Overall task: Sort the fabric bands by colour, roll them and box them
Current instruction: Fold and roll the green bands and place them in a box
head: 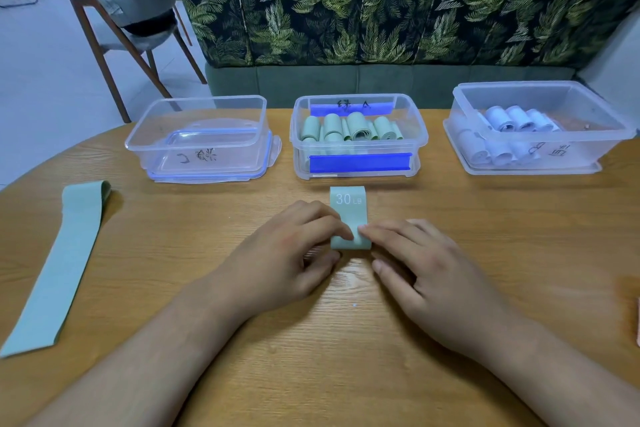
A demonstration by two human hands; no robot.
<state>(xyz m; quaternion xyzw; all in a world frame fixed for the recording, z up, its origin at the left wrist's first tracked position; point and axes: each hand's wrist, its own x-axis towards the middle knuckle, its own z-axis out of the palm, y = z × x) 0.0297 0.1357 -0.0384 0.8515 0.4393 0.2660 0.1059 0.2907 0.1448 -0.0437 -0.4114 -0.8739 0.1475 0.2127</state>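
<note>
**Fabric band [348,210] at the centre looks soft, light and springy**

The wooden table [346,374] fills the lower part of the frame. Three clear boxes stand in a row across the middle. The left box [194,151] looks empty. The middle box [360,148] holds green rolls [356,126], about six that show. The right box [533,161] holds pale rolls [512,118], about seven. More may hide underneath.

Two green bands lie on the table. One, the flat band [65,260], stretches down the left side and nobody touches it. The other is at the centre, just in front of the middle box, with its near end rolled up.

The left hand [294,253] and right hand [426,263] both pinch that roll, fingertips on top and thumbs at the near side. The band looks thin and floppy, so it would likely spring open if let go. The best place to hold it is the roll itself, at both edges.
</note>
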